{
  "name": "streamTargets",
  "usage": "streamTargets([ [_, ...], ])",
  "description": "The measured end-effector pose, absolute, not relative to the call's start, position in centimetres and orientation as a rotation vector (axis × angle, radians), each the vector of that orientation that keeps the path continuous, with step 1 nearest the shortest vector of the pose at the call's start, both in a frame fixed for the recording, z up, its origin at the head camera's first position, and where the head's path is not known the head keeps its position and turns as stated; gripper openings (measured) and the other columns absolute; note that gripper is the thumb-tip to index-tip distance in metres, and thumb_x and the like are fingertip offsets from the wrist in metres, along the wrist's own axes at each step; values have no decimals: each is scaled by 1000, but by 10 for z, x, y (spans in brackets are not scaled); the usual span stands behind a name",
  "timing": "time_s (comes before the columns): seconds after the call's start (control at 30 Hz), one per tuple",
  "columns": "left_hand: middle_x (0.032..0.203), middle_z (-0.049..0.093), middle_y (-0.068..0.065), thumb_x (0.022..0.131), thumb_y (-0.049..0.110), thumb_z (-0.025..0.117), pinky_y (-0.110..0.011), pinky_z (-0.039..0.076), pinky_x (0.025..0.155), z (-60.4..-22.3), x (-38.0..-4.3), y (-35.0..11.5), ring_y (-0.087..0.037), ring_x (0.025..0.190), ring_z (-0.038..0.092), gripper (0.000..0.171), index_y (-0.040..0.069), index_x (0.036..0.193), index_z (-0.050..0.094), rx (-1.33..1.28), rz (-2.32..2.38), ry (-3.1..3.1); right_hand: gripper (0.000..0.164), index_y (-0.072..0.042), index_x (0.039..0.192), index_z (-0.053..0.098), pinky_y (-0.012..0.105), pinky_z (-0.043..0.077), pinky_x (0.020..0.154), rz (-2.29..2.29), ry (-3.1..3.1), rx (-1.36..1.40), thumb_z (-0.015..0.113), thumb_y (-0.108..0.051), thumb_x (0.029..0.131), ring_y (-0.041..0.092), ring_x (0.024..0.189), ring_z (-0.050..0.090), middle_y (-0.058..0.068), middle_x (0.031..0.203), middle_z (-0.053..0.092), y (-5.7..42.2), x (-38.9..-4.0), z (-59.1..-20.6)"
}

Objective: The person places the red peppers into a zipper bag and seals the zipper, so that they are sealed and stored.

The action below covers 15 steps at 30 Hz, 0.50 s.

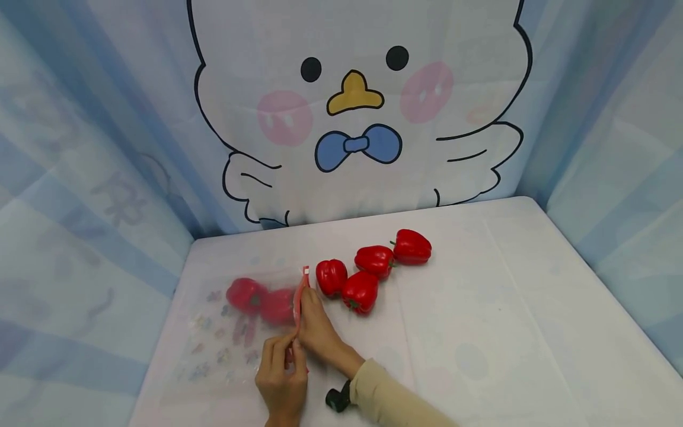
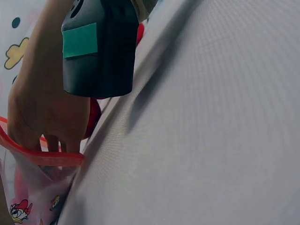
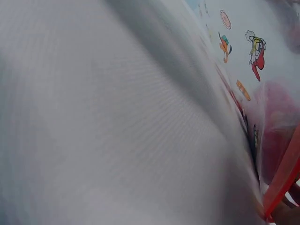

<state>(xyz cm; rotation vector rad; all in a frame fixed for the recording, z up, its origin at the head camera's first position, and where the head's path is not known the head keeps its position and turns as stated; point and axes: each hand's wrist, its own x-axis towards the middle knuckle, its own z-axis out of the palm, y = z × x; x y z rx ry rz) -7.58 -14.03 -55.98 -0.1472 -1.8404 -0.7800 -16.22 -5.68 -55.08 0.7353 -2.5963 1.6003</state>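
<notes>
Bag (image 1: 213, 362) looks light, limp, slippery; I'd hold its stiffer rim (image 2: 61, 159). Left hand (image 1: 281, 378) pinches there; right hand (image 1: 317, 326) is partly inside, its grip hidden from me.

The head view looks forward and down from the near side over the white table (image 1: 480, 332) to the far bird-print curtain (image 1: 357, 190); both wrist views are low, close and tilted, sharing the red-rimmed plastic bag (image 1: 220, 353), the left one facing the right hand (image 2: 51, 115).
</notes>
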Motion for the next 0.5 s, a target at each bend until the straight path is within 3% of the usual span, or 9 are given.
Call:
streamTargets([
  [0.13,78,61,-10,77,-6,70,-18,35,51,-560,-76,-141,-14,56,47,15,-2,91,76,-150,-783,-1835,81,2,155,38,47,47,116,1612,-2590,742,77,-5,84,28,136,48,17,151,49,-57,-162,-551],
  [0.3,78,62,-10,77,-5,69,-18,35,51,-560,-77,-141,-13,57,47,15,-3,90,76,-161,-782,-1822,78,0,152,41,42,51,110,1592,-2577,690,80,-10,85,24,127,52,14,140,53,-60,-160,-552],
  [0.5,78,62,-10,77,-5,70,-17,35,51,-561,-77,-140,-12,57,47,16,-2,91,77,-156,-794,-1807,76,5,154,38,42,50,109,1557,-2525,704,74,-6,89,28,127,51,18,141,52,-63,-159,-551],
])
